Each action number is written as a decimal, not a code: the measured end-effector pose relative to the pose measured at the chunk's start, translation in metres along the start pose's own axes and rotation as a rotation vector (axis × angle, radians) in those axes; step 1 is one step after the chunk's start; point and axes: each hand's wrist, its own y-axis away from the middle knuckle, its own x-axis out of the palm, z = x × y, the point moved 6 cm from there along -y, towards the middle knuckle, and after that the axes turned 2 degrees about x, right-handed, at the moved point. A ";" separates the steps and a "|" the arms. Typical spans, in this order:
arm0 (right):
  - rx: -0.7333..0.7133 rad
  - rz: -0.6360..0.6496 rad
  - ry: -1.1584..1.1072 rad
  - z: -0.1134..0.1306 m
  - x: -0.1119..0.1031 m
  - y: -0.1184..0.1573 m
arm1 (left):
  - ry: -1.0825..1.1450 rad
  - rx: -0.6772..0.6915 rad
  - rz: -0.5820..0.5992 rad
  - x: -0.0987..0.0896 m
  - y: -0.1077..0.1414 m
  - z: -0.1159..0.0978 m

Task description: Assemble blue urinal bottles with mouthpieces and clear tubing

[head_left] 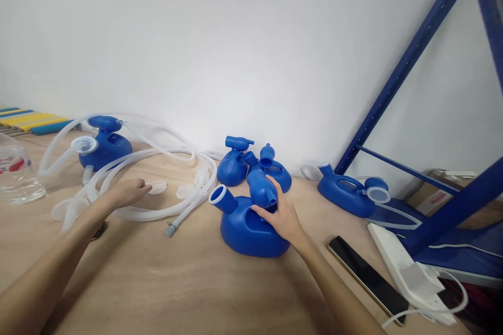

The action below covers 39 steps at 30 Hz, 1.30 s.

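Observation:
My right hand [285, 215] grips a blue hollow bulb-shaped spout piece [262, 188], thumb and index finger on either side. The piece rests over the handle of a blue plastic urinal bottle [251, 233], whose wide open neck with a white rim tilts left. My left hand [128, 192] is closed, its fingertips at the edge of a translucent round cap [157, 187]. Whether the fingers hold anything is hidden. Around and behind that hand lies a coiled translucent hose [157, 213] with a grey clip-like end [170, 229]. More small translucent caps [185, 191] lie nearby.
Blue bottles with spout pieces [231, 167] stand by the wall, another [346, 196] at right, another [106, 152] at left. A phone [367, 277] and power strip [408, 272] lie near the blue shelf frame [404, 57]. A clear water bottle [19, 183] lies far left.

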 end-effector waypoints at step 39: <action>-0.207 0.242 -0.240 -0.015 0.004 -0.012 | 1.069 0.497 0.703 0.012 0.033 -0.266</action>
